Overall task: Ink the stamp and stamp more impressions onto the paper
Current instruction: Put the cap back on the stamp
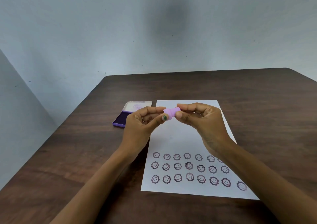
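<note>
Both forearms reach forward; left hand (142, 120) and right hand (204, 120) meet fingertip to fingertip, each pinching, remaining fingers curled.

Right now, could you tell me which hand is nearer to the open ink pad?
Left. The left hand sits just right of the ink pad, overlapping its corner in view, while the right hand is farther right, above the paper.
</note>
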The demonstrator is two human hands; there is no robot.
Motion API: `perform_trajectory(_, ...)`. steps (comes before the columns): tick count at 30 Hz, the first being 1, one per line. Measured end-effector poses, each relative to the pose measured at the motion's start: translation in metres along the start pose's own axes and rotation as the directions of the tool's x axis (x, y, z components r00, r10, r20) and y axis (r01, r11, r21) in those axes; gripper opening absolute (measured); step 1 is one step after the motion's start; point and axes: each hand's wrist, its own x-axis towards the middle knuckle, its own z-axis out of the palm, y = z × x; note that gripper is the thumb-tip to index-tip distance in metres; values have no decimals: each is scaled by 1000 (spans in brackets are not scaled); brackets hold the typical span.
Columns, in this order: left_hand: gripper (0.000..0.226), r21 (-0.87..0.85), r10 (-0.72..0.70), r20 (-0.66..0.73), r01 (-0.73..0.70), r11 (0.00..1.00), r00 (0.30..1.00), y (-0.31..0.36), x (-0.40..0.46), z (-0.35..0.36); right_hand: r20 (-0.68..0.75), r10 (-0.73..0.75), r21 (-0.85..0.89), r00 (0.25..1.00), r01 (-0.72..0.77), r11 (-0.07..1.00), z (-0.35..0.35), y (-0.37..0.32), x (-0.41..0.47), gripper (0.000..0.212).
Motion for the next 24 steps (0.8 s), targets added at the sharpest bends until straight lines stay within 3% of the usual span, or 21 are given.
perform_trajectory(12, 27, 56, 43, 14, -44, 997, 999, 1, 1, 1, 28, 9, 3, 1000, -9, 1000, -1, 0, 2, 26)
perform_trajectory(16, 46, 312, 50, 118, -85, 946, 992, 3, 7, -13, 4, 18, 32, 1000, -18, 999, -2, 1, 4, 25)
perform_trajectory(20, 68, 695, -30, 50, -13, 719, 998, -4, 20, -48, -34, 35, 44, 999, -33, 998, -5, 4, 5, 23)
perform_trajectory(24, 75, 727, -195, 27, 114, 677, 981, -12, 32, -78, -34, 70, 10, 997, -69, 998, -7, 10, 8, 22)
